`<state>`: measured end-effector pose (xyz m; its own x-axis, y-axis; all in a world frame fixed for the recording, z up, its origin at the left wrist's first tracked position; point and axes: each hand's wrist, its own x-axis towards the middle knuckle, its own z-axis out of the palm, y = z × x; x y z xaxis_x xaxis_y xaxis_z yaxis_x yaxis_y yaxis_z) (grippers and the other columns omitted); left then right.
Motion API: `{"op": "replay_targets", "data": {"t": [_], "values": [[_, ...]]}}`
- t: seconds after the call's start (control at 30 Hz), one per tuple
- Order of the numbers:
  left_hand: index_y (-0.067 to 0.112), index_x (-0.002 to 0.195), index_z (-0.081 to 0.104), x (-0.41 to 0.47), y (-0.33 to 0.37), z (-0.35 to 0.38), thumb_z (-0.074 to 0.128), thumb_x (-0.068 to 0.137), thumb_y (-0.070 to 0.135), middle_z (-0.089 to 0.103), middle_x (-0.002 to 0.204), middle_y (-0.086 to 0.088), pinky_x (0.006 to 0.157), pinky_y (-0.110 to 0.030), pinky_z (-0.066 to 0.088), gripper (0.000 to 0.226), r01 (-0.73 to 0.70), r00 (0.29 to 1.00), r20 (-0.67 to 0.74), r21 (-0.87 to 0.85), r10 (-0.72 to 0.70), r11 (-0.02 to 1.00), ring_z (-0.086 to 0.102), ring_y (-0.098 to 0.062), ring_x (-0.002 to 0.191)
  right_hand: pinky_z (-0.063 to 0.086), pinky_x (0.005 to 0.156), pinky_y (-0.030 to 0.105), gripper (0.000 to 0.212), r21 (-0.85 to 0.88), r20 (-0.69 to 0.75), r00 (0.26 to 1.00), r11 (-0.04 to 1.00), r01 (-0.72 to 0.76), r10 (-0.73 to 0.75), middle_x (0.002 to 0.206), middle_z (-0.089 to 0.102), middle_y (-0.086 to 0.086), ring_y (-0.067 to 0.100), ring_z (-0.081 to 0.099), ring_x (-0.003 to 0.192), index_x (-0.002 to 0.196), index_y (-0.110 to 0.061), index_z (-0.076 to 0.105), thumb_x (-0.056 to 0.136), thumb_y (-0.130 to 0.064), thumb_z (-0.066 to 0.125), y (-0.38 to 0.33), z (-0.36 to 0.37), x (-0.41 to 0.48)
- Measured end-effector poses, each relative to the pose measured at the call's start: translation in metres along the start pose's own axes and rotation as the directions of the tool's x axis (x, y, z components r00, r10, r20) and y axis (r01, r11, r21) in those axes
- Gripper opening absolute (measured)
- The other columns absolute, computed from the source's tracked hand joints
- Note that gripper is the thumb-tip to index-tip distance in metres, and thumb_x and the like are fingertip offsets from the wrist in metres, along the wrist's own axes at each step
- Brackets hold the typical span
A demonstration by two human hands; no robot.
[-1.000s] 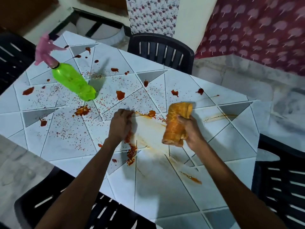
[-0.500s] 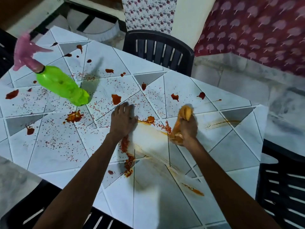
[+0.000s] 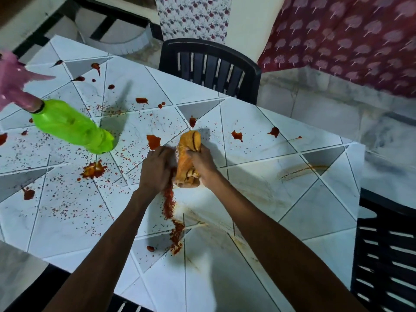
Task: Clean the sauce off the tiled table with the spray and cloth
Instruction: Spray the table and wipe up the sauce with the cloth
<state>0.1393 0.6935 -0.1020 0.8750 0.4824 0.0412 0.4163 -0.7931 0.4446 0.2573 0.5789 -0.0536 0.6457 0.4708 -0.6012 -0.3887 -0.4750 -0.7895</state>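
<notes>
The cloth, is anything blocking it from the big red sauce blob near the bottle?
Yes. The left hand rests on the table just left of the cloth, between it and the blob. The bottle stands farther back.

Cloth (image 3: 188, 158): orange-stained, bunched in right hand (image 3: 202, 162) grip
Left hand (image 3: 155, 171): beside cloth, on desk (image 3: 292, 199)
Spray (image 3: 67, 124): green, left
Sauce (image 3: 93, 170): splattered

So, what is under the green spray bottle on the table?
The spray bottle stands on white tiles speckled with small red sauce flecks, and its shadow falls behind it. Whether sauce lies under its base cannot be seen; the bottle covers that spot.
</notes>
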Motion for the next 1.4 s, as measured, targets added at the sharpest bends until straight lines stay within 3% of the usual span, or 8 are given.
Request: {"op": "replay_targets", "data": {"t": [0.1, 0.23, 0.33, 0.5, 0.8, 1.07, 1.23, 1.4], "values": [[0.014, 0.132, 0.055, 0.011, 0.006, -0.002, 0.039, 0.081, 0.029, 0.06, 0.117, -0.011, 0.075, -0.041, 0.05, 0.056, 0.016, 1.0, -0.006, -0.019, -0.016, 1.0, 0.056, -0.031, 0.099, 0.051, 0.101, 0.051, 0.016, 0.036, -0.033, 0.999, 0.999, 0.021, -0.02, 0.117, 0.069, 0.004, 0.028, 0.064, 0.11, 0.111, -0.028, 0.065, 0.095, -0.027, 0.064, -0.002, -0.043, -0.012], [0.008, 0.122, 0.06, 0.039, 0.04, 0.004, 0.051, 0.082, 0.022, 0.065, 0.107, -0.016, 0.073, -0.039, 0.052, 0.043, -0.079, 0.997, -0.006, 0.016, 0.079, 0.997, 0.061, -0.035, 0.091, 0.055, 0.09, 0.039, 0.021, 0.165, -0.114, 0.993, 0.986, 0.034, -0.015, 0.111, 0.071, 0.005, 0.022, 0.067, 0.1, 0.116, -0.022, 0.065, 0.096, -0.019, 0.065, -0.003, -0.121, -0.036], [0.006, 0.114, 0.064, 0.056, 0.07, 0.016, 0.056, 0.08, 0.024, 0.066, 0.104, -0.017, 0.076, -0.04, 0.055, 0.039, -0.133, 0.991, -0.001, -0.014, 0.133, 0.991, 0.062, -0.037, 0.09, 0.056, 0.092, 0.049, 0.028, 0.161, -0.244, 0.97, 0.987, 0.029, 0.011, 0.109, 0.071, 0.008, 0.029, 0.068, 0.1, 0.118, -0.016, 0.065, 0.091, -0.023, 0.069, 0.009, -0.183, -0.049], [0.012, 0.121, 0.062, 0.07, 0.114, 0.038, 0.054, 0.085, 0.032, 0.063, 0.114, -0.015, 0.085, -0.041, 0.053, 0.042, -0.155, 0.985, 0.061, -0.063, 0.159, 0.986, 0.059, -0.036, 0.1, 0.056, 0.076, 0.037, 0.021, 0.225, -0.439, 0.894, 0.974, 0.017, 0.085, 0.1, 0.068, 0.004, 0.02, 0.066, 0.088, 0.116, -0.017, 0.059, 0.096, -0.016, 0.063, 0.028, -0.27, -0.068], [0.008, 0.122, 0.06, 0.074, 0.133, 0.06, 0.057, 0.087, 0.036, 0.06, 0.12, -0.018, 0.088, -0.043, 0.048, 0.045, -0.14, 0.986, 0.086, -0.037, 0.143, 0.989, 0.054, -0.036, 0.108, 0.056, 0.088, 0.049, 0.018, -0.014, -0.752, 0.655, 0.992, -0.123, 0.071, 0.097, 0.063, 0.011, 0.037, 0.064, 0.102, 0.106, -0.014, 0.065, 0.09, -0.02, 0.058, 0.049, -0.351, -0.025], [0.009, 0.126, 0.058, 0.07, 0.113, 0.054, 0.061, 0.088, 0.035, 0.058, 0.124, -0.018, 0.091, -0.045, 0.046, 0.046, -0.122, 0.992, 0.037, -0.039, 0.124, 0.992, 0.052, -0.036, 0.112, 0.044, 0.091, 0.039, 0.028, -0.147, -0.658, 0.752, 0.973, -0.176, 0.037, 0.113, 0.066, 0.014, 0.034, 0.06, 0.11, 0.119, -0.015, 0.061, 0.094, -0.027, 0.056, 0.025, -0.312, 0.022], [0.016, 0.125, 0.06, 0.07, 0.095, 0.043, 0.058, 0.088, 0.037, 0.058, 0.124, -0.014, 0.091, -0.043, 0.044, 0.043, -0.04, 0.999, -0.03, -0.068, 0.038, 0.997, 0.051, -0.033, 0.111, 0.044, 0.081, 0.035, 0.036, -0.251, -0.525, 0.847, 0.966, -0.056, -0.087, 0.107, 0.068, 0.011, 0.032, 0.063, 0.104, 0.122, -0.019, 0.061, 0.093, -0.04, 0.053, 0.027, -0.234, 0.025], [0.014, 0.124, 0.059, 0.065, 0.068, 0.028, 0.054, 0.089, 0.042, 0.057, 0.124, -0.017, 0.092, -0.045, 0.044, 0.045, -0.002, 1.0, -0.021, -0.027, 0.001, 1.0, 0.051, -0.035, 0.112, 0.047, 0.085, 0.035, 0.039, -0.387, -0.291, 0.938, 0.92, 0.068, -0.191, 0.112, 0.066, 0.003, 0.024, 0.062, 0.1, 0.139, -0.024, 0.052, 0.1, -0.027, 0.05, 0.008, -0.154, 0.041]]}}
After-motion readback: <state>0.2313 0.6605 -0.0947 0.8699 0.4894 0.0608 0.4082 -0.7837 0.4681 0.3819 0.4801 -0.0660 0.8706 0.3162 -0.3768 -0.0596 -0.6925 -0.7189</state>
